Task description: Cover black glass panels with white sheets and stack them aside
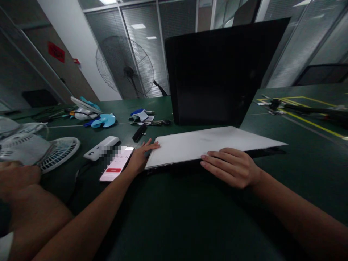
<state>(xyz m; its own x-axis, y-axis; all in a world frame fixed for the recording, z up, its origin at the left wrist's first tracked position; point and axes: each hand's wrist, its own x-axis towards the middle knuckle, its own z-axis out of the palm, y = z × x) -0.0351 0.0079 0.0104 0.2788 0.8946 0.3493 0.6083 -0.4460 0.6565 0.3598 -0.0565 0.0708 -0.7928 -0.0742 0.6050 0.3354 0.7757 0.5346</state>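
Note:
A thin white rectangular panel lies on the dark green table before me, with a dark layer showing under its front and right edges. My left hand is at the panel's left edge, its fingers spread and the fingertips touching the corner area. At the front edge, right of the middle, is my right hand, back upward, fingers stretched out along the edge and touching it; its thumb is hidden. Just behind the panel a large black screen-like panel stands upright, leaning slightly.
Left of my left hand lie a phone with a lit screen, a white power bank-like device and a small black object. Another person's hand is by white fan parts. Blue fan blades and cables lie farther back.

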